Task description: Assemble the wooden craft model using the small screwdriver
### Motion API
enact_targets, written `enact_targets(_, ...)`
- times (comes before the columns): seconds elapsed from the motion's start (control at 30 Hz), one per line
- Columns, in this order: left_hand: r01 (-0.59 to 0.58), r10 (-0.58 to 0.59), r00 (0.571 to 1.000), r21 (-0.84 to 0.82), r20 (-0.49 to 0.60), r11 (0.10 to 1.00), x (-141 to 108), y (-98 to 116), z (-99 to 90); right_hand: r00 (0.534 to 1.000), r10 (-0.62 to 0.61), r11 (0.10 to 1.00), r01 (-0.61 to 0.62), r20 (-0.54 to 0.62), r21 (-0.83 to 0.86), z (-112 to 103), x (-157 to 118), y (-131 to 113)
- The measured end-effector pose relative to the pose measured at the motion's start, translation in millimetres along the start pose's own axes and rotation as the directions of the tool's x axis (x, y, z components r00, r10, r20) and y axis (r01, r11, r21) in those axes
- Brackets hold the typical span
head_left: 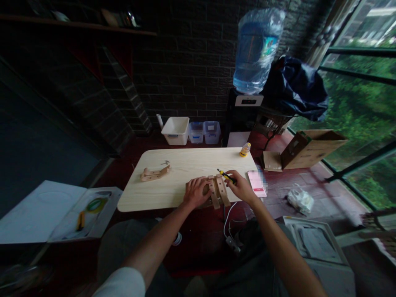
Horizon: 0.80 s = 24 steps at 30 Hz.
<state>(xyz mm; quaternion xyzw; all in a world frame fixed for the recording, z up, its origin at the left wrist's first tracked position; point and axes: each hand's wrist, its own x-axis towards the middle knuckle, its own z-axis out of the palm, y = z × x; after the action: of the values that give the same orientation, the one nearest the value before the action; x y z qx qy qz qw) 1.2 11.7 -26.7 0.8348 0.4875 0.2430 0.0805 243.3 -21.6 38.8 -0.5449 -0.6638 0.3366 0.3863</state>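
My left hand (197, 192) lies over the left part of a wooden assembly (219, 190) at the table's front edge, its fingers wrapped over the wood. Two light strips with dark holes run along the assembly's right part. A yellow and black screwdriver (228, 177) is gripped in my right hand (240, 185), its tip pointing up and left, above the assembly's far right corner. Another wooden piece (154, 173) rests at the table's left side, with a few small dark screws (165, 162) behind it.
On the table (182, 156), a yellow-capped bottle (245, 149) stands at the back right. A pink-screened phone (257, 183) lies by the right edge. Open white boxes (93, 212) flank the legs; a white cable (228, 218) hangs below. Plastic bins (176, 131) and a cardboard box (309, 149) stand beyond.
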Motion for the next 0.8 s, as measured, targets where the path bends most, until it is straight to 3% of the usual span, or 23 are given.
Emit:
enact_targets(0.17,0.019,-0.019,1.000,-0.023,-0.021,1.000,1.3,-3.9,4.5,0.998,0.000,0.978,0.013,-0.062,0.210,2.7,-3.8,-6.0)
enact_targets(0.33,0.056,-0.057,0.992,-0.017,-0.116,0.998,6.6,-3.1,8.9,0.982,0.136,0.906,-0.068,-0.134,0.417,18.1,-41.9,2.1)
enact_targets(0.43,0.073,-0.079,0.991,-0.061,-0.106,0.995,11.1,-3.5,12.1,0.949,0.235,0.847,-0.093,-0.211,0.524,26.5,-69.9,0.7)
enact_targets(0.6,0.073,-0.083,0.995,-0.151,-0.062,0.986,14.5,-4.0,17.3,0.921,0.338,0.752,-0.141,-0.193,0.644,40.0,-104.0,-6.9)
enact_targets(0.8,0.080,-0.116,0.985,-0.266,-0.125,0.961,13.3,-0.6,24.4,0.930,0.343,0.700,-0.160,-0.131,0.696,55.5,-114.1,-19.4)
